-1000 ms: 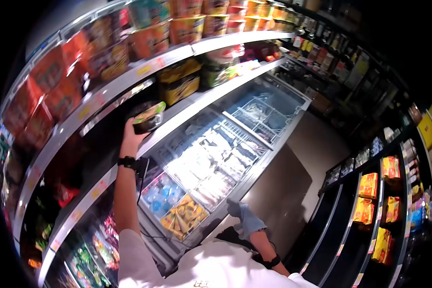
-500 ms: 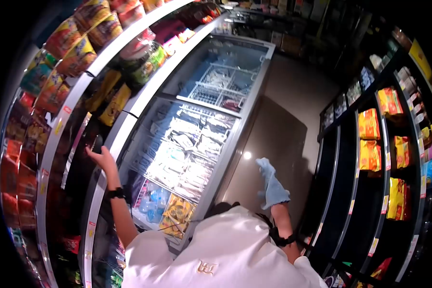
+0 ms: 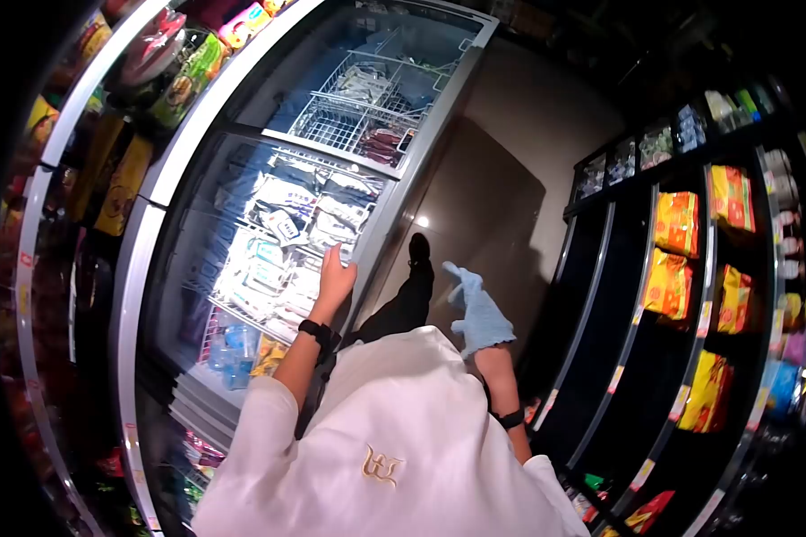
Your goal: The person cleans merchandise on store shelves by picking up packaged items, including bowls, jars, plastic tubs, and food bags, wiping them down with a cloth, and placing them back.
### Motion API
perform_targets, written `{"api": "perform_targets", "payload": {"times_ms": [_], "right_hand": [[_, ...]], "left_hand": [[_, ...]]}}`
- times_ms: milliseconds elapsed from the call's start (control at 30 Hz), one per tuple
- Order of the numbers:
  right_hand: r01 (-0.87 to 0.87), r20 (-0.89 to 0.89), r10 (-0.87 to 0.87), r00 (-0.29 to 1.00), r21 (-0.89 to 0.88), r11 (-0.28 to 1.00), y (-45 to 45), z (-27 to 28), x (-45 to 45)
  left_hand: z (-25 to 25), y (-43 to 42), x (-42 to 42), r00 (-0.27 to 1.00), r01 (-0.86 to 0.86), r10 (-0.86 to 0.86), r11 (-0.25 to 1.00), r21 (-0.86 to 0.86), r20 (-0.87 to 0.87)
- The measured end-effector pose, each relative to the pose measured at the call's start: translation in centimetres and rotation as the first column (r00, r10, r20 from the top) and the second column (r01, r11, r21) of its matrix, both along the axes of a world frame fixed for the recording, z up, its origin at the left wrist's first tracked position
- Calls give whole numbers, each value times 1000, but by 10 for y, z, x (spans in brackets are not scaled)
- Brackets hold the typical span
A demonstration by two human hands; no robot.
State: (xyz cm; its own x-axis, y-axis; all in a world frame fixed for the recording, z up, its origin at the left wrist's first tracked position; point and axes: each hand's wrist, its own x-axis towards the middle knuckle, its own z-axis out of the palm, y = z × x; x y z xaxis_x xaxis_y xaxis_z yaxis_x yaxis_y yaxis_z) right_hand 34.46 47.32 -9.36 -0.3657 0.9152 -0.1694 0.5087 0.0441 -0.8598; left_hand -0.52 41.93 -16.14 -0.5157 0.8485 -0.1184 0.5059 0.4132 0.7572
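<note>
The left hand (image 3: 336, 282) looks empty, fingers loosely parted, over the glass-topped chest freezer (image 3: 390, 210); I can't tell whether it touches. A blue cloth (image 3: 489, 328), possibly a glove, covers the right hand (image 3: 475, 306) above the floor (image 3: 493, 170), hiding its grip. Keeping both wrists clear of the freezer's rim seems wise. The far end is lost in darkness.
</note>
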Motion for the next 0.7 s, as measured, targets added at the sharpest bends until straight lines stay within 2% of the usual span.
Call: {"api": "perform_targets", "payload": {"times_ms": [33, 100, 167, 233, 300, 400, 467, 500, 567, 600, 633, 700], "right_hand": [[-16, 9, 16, 1000, 0, 1000, 19, 1, 1], [-48, 24, 48, 999, 6, 999, 59, 1, 2], [-81, 50, 81, 995, 3, 997, 99, 6, 7], [-101, 68, 101, 992, -4, 995, 140, 10, 9], [-124, 85, 125, 989, -9, 992, 181, 11, 8], [-173, 106, 174, 979, -11, 985, 241, 8, 7], [-208, 122, 209, 970, -17, 978, 278, 6, 10], [-223, 130, 224, 966, -17, 975, 295, 7, 12], [-253, 141, 251, 958, -6, 968, 336, 9, 14], [-264, 147, 261, 954, 2, 964, 354, 11, 17], [-279, 145, 273, 951, 23, 960, 376, 11, 18], [-313, 155, 299, 941, 77, 947, 438, 9, 16]], "left_hand": [[-6, 21, 5, 999, -30, 30, 999, -26, -16], [-19, 63, 7, 997, -54, 56, 998, 31, -52], [-28, 107, 9, 986, -69, 70, 998, 7, -152], [-15, 147, 14, 972, -107, 88, 991, -78, -220], [-12, 188, 17, 961, -150, 134, 988, -48, -243], [-10, 241, 25, 949, -172, 138, 980, -98, -284], [-14, 264, 34, 931, -60, 45, 998, -31, -361], [-16, 276, 40, 946, -76, 57, 996, -48, -319], [-16, 293, 57, 937, -86, -5, 966, -244, -350], [-10, 298, 62, 904, -66, -5, 986, -151, -427], [-6, 306, 60, 904, -82, 9, 985, -153, -427], [3, 323, 59, 975, 68, -101, 984, -167, -200]]}}
